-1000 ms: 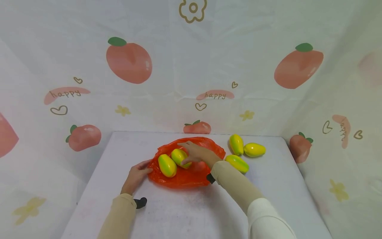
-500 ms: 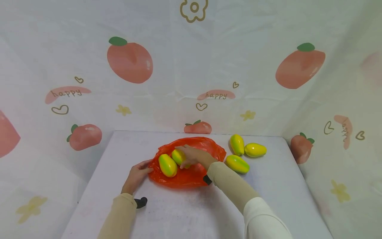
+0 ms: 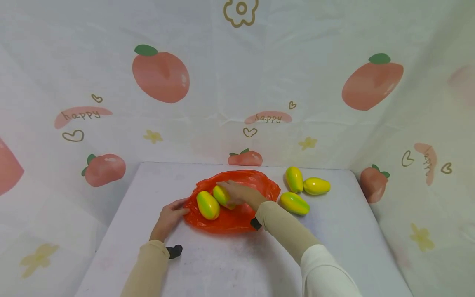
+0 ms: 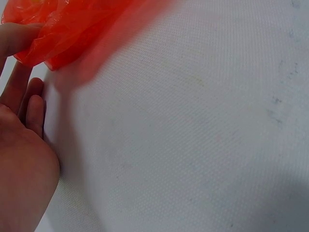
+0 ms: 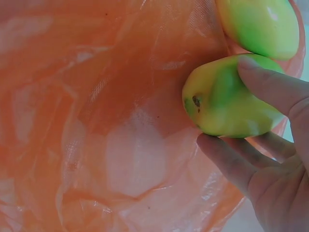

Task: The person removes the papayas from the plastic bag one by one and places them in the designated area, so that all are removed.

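Observation:
A red plastic bag (image 3: 241, 216) lies spread on the table, its left edge pinched between the thumb and fingers of my left hand (image 3: 168, 216). The left wrist view shows the thumb over the thin red film and the other fingers below. On the bag are two glossy yellow-green papayas, side by side. My right hand (image 5: 277, 179) grips the right-hand papaya (image 5: 219, 99), thumb on one side and fingers on the other; in the head view the hand covers part of it. The left-hand papaya (image 3: 208, 205) rests close beside it, untouched by either hand.
Several more papayas lie right of the bag: one upright in view (image 3: 294, 180), one sideways (image 3: 316, 186), and a nearer papaya (image 3: 294, 203) beside the right sleeve. Patterned cloth walls (image 3: 208, 82) enclose the white table (image 3: 222, 264) at the back and sides.
My right hand has come down from above the right-hand papaya, slightly leftward, and its fingers have closed around it. My left hand stays at the bag's edge.

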Demonstrator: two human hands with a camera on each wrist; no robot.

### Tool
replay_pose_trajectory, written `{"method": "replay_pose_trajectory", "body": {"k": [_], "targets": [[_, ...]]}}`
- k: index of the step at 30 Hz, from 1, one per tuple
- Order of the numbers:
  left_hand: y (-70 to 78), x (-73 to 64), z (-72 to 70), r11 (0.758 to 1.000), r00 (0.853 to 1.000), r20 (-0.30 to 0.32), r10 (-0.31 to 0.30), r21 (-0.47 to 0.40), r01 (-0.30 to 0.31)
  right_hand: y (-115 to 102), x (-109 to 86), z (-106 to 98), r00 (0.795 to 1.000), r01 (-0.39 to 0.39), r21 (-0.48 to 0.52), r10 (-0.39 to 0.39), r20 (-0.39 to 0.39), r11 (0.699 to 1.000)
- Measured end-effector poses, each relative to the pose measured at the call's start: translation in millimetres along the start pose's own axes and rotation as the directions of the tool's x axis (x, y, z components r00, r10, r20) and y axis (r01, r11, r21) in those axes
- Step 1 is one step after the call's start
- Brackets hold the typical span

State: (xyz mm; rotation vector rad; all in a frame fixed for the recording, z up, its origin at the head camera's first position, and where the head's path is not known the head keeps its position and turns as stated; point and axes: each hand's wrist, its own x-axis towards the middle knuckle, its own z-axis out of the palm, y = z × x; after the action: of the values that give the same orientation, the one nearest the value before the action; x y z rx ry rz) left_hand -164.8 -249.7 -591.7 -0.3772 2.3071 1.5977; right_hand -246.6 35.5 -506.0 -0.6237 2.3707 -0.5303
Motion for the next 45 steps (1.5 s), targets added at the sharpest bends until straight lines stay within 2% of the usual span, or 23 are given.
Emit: {"method": "replay_pose_trajectory", "body": {"k": [10, 22, 33, 45], "targets": [[0.1, -0.3, 1.2, 1.000, 1.000, 0.000, -0.005, 0.009, 0.005, 0, -2.9, -1, 1.000, 0.014, -0.035, -0.014, 0.006, 0.999], [3.7, -5.4, 1.0, 1.000, 1.000, -0.003, 0.009, 0.024, -0.009, 3, -10.9, -6, 1.000, 0.009, 0.013, -0.009, -0.027, 1.000], [6.7, -7.1, 1.1, 1.000, 1.000, -0.010, 0.006, 0.027, -0.006, 7, -17.0, -13, 0.998, 0.035, -0.005, -0.035, -0.050, 0.999], [8.9, -9.0, 1.4, 1.000, 1.000, -0.012, 0.011, 0.009, -0.011, 13, -27.1, -21, 0.998, 0.011, 0.032, -0.009, -0.060, 0.999]]}}
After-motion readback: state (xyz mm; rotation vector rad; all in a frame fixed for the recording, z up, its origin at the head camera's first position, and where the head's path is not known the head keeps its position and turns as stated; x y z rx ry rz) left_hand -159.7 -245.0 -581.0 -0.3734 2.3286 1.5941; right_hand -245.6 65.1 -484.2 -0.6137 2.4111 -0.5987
